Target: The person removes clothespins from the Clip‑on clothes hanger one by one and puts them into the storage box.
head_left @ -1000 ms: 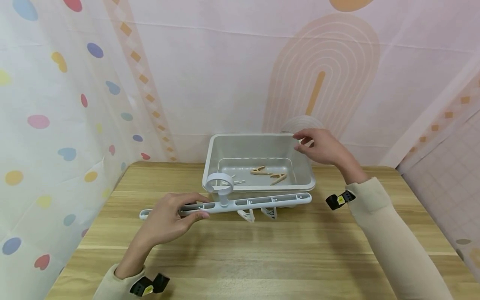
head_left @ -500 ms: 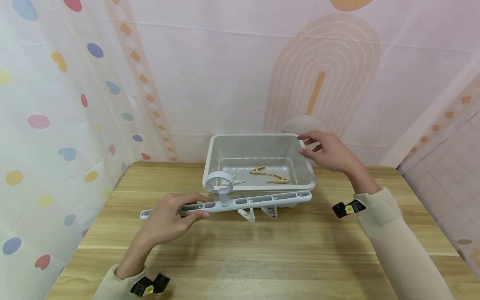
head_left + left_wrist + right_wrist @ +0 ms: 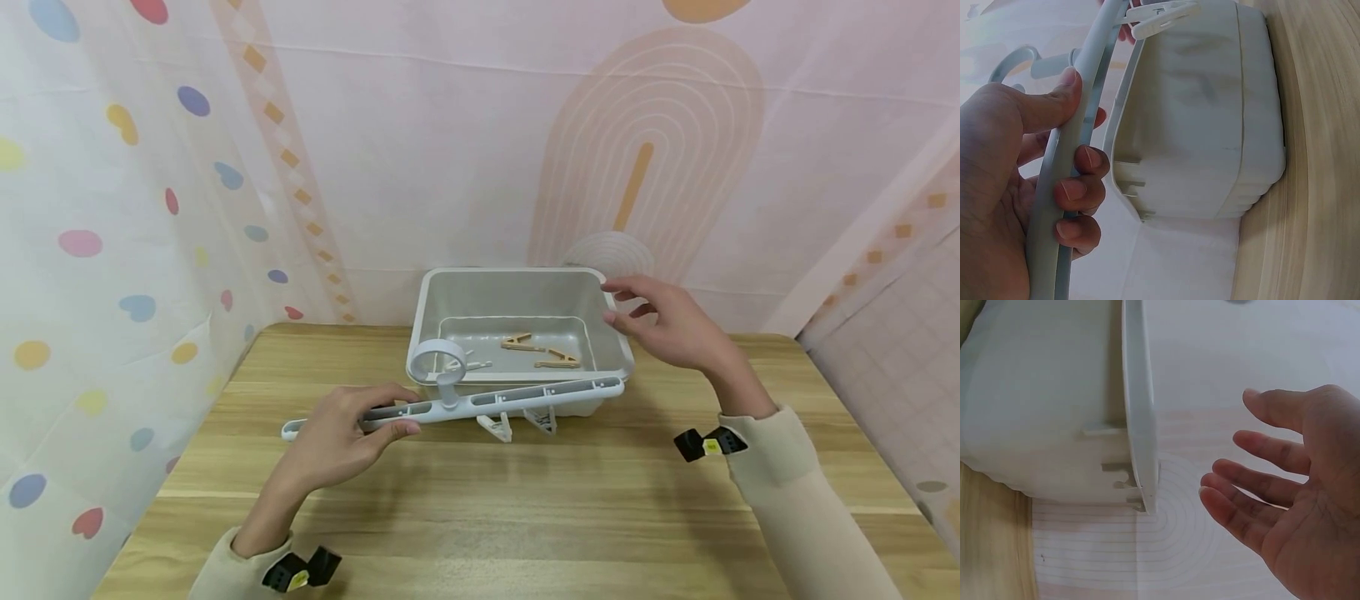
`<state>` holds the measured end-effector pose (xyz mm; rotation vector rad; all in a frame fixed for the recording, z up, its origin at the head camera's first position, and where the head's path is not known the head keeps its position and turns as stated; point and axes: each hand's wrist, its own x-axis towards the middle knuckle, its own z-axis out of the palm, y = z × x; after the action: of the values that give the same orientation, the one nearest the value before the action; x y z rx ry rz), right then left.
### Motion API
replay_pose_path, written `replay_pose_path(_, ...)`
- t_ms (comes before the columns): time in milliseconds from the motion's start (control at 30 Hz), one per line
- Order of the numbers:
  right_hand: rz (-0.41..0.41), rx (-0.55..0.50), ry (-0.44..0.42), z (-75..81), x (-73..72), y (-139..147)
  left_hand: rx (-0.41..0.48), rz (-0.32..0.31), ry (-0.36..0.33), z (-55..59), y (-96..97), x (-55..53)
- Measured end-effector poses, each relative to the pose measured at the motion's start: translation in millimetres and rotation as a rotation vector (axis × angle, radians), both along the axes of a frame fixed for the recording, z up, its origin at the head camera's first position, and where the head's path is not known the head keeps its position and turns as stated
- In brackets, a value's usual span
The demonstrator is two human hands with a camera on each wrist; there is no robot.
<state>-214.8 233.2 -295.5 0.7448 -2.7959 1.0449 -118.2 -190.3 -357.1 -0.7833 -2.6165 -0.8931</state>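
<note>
My left hand (image 3: 341, 437) grips a pale hanger bar (image 3: 525, 402) left of its ring-shaped hook (image 3: 438, 362); in the left wrist view the fingers curl round the bar. Two white clothespins hang beneath its right half, one a white clothespin (image 3: 496, 428), the other a greyer clip (image 3: 541, 420). Behind the bar stands a light grey bin (image 3: 517, 292). On its floor lie two tan clothespins (image 3: 557, 359) and some white clips (image 3: 472, 364), partly hidden by the hook. Beside the bin's right rim my right hand (image 3: 667, 321) hovers, its fingers loosely bent and holding nothing.
The bin sits at the back of a wooden table (image 3: 480, 517), near a patterned curtain (image 3: 450, 150). A black wrist camera (image 3: 708, 444) is strapped at the right sleeve, another black camera (image 3: 300, 571) at the left.
My right hand has drawn back to the right and nearer, away from above the bin's edge. One tan clothespin in the bin has changed its angle. The left hand stays nearly still.
</note>
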Motion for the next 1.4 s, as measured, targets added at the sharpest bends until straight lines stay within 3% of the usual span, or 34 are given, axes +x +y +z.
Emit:
replay_pose_path(600,0.010,-0.088,0.059,-8.4,31.9,-0.2,-0.004,0.006,0.002,0.5,0.4,-0.2)
replay_pose_path(1067,0.005,-0.151,0.099,-24.7,48.5,1.2,-0.004,0.011,0.008,0.5,-0.1,0.0)
replay_pose_path(1400,0.053,-0.246,0.096,-31.9,55.9,0.8,-0.001,0.014,-0.003,1.4,0.0,0.5)
